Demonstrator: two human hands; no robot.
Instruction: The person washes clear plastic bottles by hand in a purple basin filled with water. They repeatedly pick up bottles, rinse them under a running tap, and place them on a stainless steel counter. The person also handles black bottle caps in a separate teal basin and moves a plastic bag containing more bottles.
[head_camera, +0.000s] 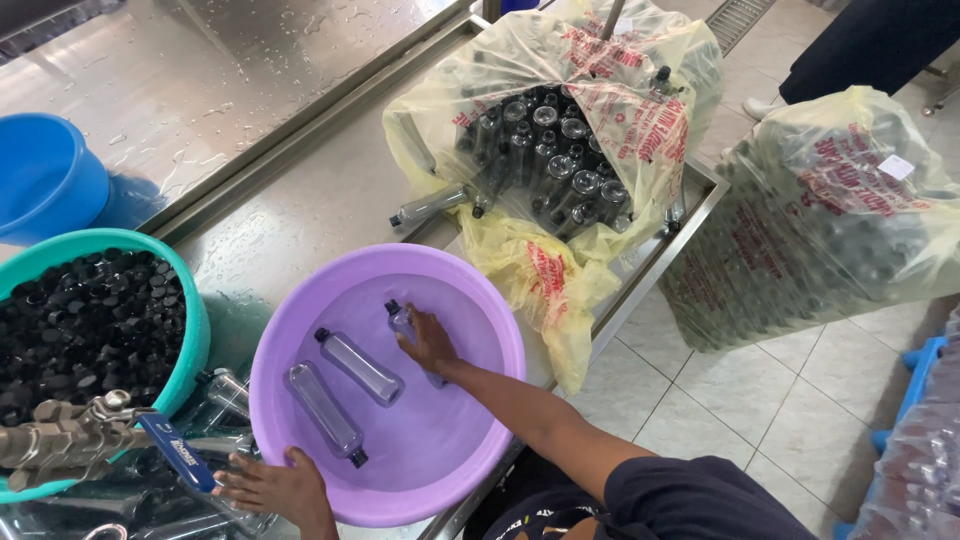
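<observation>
The near rim of the purple basin (300, 330) is gripped by the left hand (275, 490). Inside it, a capped clear bottle (400, 322) is clasped by the right hand (430, 342), beside two more bottles (358, 366). Further off, a teal tub of black caps (90, 320) and a yellow bag of bottles (560, 150) are seen.

We have one view only, from a camera worn on the head. It looks steeply down, close over the purple basin (300, 330), which sits low and centre.
</observation>
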